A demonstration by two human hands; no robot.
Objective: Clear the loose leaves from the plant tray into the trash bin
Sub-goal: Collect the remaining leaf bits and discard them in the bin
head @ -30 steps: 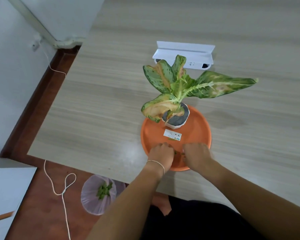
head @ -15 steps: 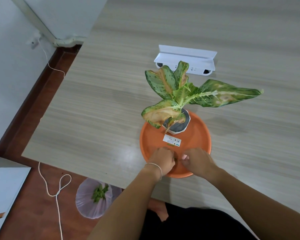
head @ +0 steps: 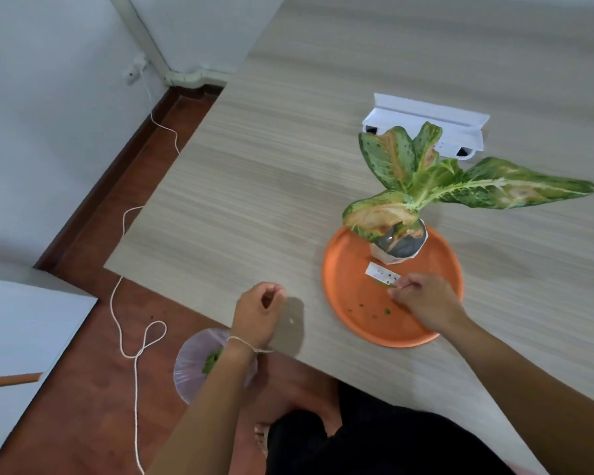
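Observation:
The orange plant tray (head: pixel 333 296) lies near the table's front edge and carries a potted plant (head: pixel 405 246) with large speckled leaves. A few tiny green leaf scraps (head: pixel 387 310) lie on the tray's front part. My right hand (head: pixel 426 299) rests over the tray, its fingertips pinched on a thin green leaf scrap (head: pixel 379 283) beside a white label (head: pixel 379 271). My left hand (head: pixel 259 311) hovers curled into a fist over the table edge left of the tray; what is inside it is hidden. The trash bin (head: pixel 191 361), lined with a pale bag, stands on the floor under that wrist with green leaves in it.
A white socket box (head: pixel 426 121) sits on the table behind the plant. A white cord (head: pixel 134 337) loops across the red-brown floor at the left. A white cabinet top (head: pixel 14 330) fills the lower left. My legs are under the table edge.
My left hand has left the tray and moved left to the table edge above the bin. My right hand has stayed on the tray, shifted toward the label. The view has swung left.

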